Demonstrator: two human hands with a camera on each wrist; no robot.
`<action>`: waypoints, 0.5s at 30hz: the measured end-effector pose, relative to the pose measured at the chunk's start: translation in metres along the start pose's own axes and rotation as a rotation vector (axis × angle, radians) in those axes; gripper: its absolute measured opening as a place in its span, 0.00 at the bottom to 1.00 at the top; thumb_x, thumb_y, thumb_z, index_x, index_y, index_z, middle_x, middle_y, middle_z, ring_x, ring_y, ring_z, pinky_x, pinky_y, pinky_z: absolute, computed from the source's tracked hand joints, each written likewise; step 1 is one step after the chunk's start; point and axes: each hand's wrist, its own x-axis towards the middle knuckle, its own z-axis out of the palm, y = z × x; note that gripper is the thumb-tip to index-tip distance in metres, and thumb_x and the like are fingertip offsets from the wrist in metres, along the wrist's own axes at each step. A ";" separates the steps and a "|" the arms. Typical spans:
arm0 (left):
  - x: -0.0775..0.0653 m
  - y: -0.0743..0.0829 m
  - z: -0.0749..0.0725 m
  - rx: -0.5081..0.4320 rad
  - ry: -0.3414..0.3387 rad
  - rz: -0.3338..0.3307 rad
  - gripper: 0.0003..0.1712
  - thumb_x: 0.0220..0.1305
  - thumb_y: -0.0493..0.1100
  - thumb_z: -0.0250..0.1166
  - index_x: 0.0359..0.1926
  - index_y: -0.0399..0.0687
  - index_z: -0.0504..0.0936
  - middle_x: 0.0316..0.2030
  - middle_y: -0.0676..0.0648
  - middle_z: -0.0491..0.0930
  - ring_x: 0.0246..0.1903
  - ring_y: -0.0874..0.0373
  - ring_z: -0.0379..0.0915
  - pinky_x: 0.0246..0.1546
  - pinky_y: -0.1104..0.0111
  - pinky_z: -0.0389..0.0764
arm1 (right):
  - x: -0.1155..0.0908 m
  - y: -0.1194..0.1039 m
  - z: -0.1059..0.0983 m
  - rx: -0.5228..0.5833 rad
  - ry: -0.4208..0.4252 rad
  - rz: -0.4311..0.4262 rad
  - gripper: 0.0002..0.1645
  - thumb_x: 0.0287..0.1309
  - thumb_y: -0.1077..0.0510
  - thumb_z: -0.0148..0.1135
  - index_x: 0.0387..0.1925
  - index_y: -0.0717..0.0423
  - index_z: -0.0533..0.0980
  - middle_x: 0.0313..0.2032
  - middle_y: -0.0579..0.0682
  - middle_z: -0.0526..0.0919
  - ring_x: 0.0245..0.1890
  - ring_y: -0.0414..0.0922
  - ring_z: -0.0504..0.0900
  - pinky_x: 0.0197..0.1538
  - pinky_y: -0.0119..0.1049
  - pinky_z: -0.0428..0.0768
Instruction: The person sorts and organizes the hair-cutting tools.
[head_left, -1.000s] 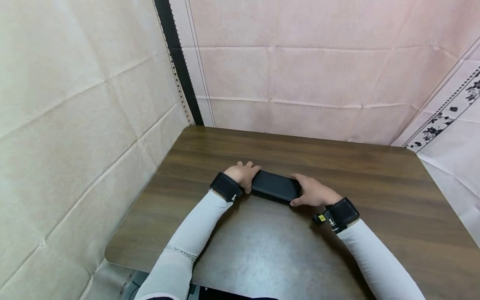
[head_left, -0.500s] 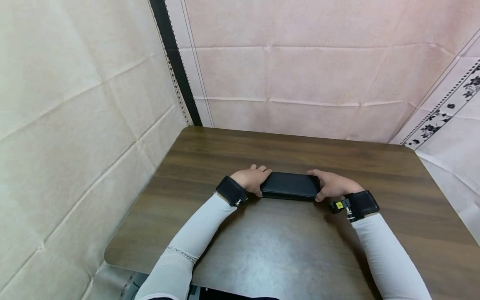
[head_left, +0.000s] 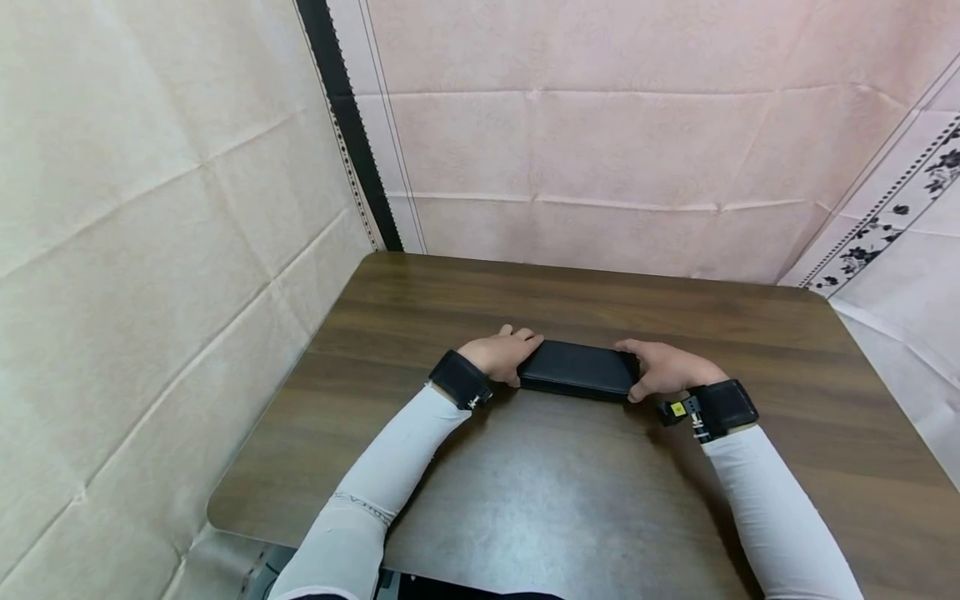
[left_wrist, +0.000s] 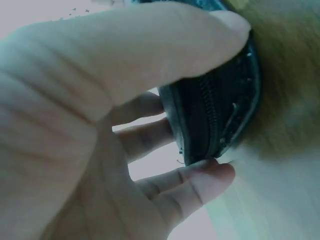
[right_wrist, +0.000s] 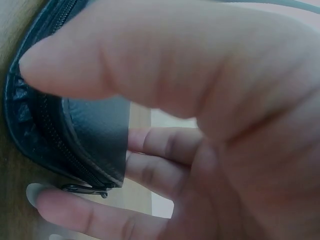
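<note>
A black zip wallet (head_left: 579,368) with a leather-like surface lies lengthwise near the middle of the table in the head view. At its left end my left hand (head_left: 500,354) grips it, thumb on the near side and fingers at the far side. The right end is held the same way by my right hand (head_left: 670,367). Close up in the left wrist view, a zip runs along the wallet (left_wrist: 210,112) under the thumb. A metal zip pull (right_wrist: 86,190) shows near a fingertip in the right wrist view. The palms cover little, but thumbs hide parts of both ends.
The brown wood-grain table (head_left: 480,500) has rounded corners. A pale cloth wall (head_left: 165,250) stands along its left side, and a pinkish cloth wall (head_left: 600,142) rises behind its far edge.
Both hands and the wallet have moved right since a second ago, and the wallet has turned to lie more level. In the last half second it has shifted only slightly.
</note>
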 end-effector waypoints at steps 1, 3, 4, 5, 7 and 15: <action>0.000 0.001 0.000 0.008 0.002 -0.003 0.54 0.68 0.46 0.72 0.84 0.52 0.48 0.80 0.48 0.53 0.70 0.50 0.55 0.63 0.62 0.75 | 0.000 0.000 0.000 0.000 0.000 0.002 0.56 0.47 0.58 0.80 0.76 0.57 0.62 0.65 0.66 0.74 0.56 0.57 0.75 0.57 0.54 0.76; 0.000 0.004 0.001 0.032 0.005 -0.006 0.53 0.69 0.45 0.71 0.84 0.50 0.47 0.81 0.46 0.53 0.71 0.49 0.56 0.61 0.63 0.76 | 0.000 0.000 -0.001 0.000 0.000 0.006 0.56 0.47 0.59 0.80 0.76 0.57 0.62 0.66 0.66 0.73 0.57 0.58 0.74 0.59 0.56 0.75; 0.000 0.006 0.001 0.044 0.006 -0.008 0.53 0.69 0.44 0.70 0.84 0.49 0.47 0.81 0.45 0.53 0.71 0.48 0.56 0.60 0.63 0.77 | 0.001 0.000 -0.001 0.001 -0.001 0.005 0.56 0.47 0.59 0.79 0.76 0.57 0.62 0.66 0.66 0.73 0.57 0.58 0.74 0.59 0.56 0.75; 0.000 0.008 0.002 0.059 0.009 -0.011 0.52 0.69 0.43 0.69 0.84 0.48 0.47 0.81 0.45 0.53 0.71 0.47 0.56 0.59 0.63 0.78 | 0.001 0.000 -0.001 0.002 0.000 0.006 0.56 0.47 0.59 0.79 0.76 0.57 0.62 0.67 0.67 0.72 0.58 0.58 0.73 0.60 0.57 0.74; -0.001 0.013 0.002 0.089 0.019 -0.019 0.51 0.70 0.42 0.69 0.83 0.45 0.48 0.81 0.43 0.54 0.70 0.46 0.58 0.56 0.64 0.79 | 0.001 0.001 -0.001 0.008 0.001 0.009 0.56 0.47 0.61 0.79 0.77 0.57 0.61 0.68 0.66 0.71 0.59 0.58 0.73 0.62 0.57 0.73; -0.006 0.024 0.004 0.203 0.034 -0.056 0.47 0.71 0.41 0.67 0.82 0.41 0.52 0.80 0.42 0.57 0.69 0.44 0.62 0.51 0.67 0.82 | 0.001 -0.001 0.000 0.036 -0.021 -0.007 0.57 0.47 0.62 0.78 0.77 0.60 0.60 0.71 0.68 0.67 0.63 0.60 0.71 0.65 0.60 0.71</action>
